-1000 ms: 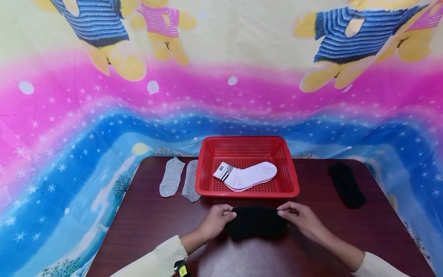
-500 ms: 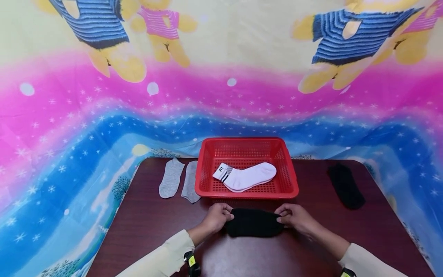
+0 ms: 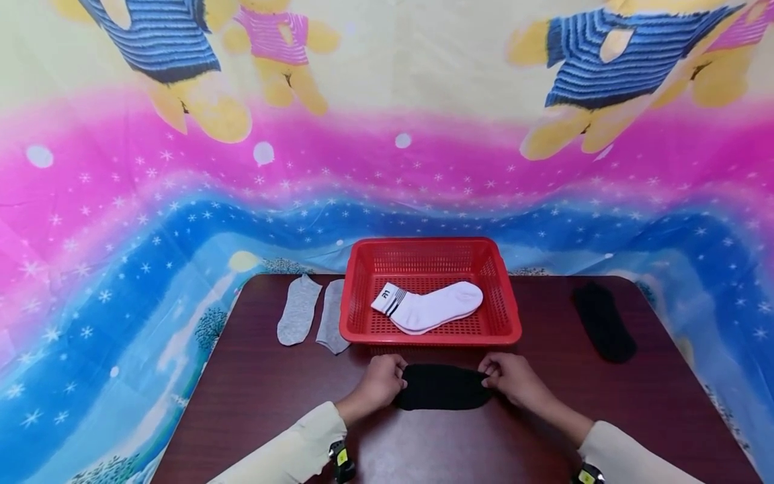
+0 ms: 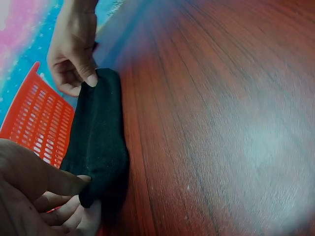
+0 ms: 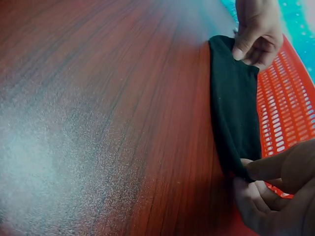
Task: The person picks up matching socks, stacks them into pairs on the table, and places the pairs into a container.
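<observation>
A black sock (image 3: pixel 446 388) is stretched crosswise between both hands, just in front of the red basket. My left hand (image 3: pixel 381 383) pinches its left end between thumb and fingers; in the left wrist view that thumb (image 4: pixel 69 184) presses on the black cloth. The right hand (image 3: pixel 511 378) pinches the opposite end, its thumb and fingers on either side of the cloth in the right wrist view. Inside the red plastic basket (image 3: pixel 431 339) lies a pair of white socks (image 3: pixel 438 308) with dark stripes at the cuff.
Two grey socks, one light (image 3: pixel 299 310) and one darker (image 3: pixel 332 319), lie left of the basket, the darker one close against it. Another black sock (image 3: pixel 605 323) lies at the right of the dark wooden table (image 3: pixel 254 390). A printed cloth (image 3: pixel 387 168) hangs behind.
The black sock has come to lie flatter and straighter. The right hand has shifted slightly left, and both forearms have moved inward. Both hands keep their pinch. The basket and other socks stay put.
</observation>
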{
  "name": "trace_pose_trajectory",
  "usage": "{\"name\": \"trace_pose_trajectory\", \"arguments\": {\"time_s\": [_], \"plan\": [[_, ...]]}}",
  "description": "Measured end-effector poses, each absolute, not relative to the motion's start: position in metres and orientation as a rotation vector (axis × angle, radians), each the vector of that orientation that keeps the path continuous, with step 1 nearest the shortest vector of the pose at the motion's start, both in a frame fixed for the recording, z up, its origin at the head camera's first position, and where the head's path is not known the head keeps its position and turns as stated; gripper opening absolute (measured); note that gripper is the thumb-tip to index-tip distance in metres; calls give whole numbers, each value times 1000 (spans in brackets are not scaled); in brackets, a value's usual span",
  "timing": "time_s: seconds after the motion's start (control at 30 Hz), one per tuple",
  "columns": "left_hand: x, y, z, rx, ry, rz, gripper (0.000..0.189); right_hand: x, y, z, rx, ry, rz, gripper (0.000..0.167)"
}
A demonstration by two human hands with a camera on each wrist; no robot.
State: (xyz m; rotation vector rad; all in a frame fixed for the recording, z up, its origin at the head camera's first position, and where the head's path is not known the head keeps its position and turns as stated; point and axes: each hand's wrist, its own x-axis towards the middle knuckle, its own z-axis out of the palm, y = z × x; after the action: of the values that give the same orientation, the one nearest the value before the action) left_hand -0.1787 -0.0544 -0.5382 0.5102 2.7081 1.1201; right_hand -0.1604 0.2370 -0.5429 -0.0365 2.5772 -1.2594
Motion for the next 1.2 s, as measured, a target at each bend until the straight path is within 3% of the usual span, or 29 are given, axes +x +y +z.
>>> {"name": "trace_pose_trajectory", "arguments": {"time_s": [0.17,0.7,1.03,1.2], "plan": [[-181,-54,-540,676,2864,962,22,-161,233,-543,-131,2718,-1132,20],[-175,-57,-542,734,2992,744,21,-162,245,-545,-192,2893,-901,18],[-167,-73,-488,817,2860,827,7,-158,296,-525,-206,2990,-774,13],[-172,-87,-465,777,2845,960,11,-158,337,-528,-236,3084,-597,17]]}}
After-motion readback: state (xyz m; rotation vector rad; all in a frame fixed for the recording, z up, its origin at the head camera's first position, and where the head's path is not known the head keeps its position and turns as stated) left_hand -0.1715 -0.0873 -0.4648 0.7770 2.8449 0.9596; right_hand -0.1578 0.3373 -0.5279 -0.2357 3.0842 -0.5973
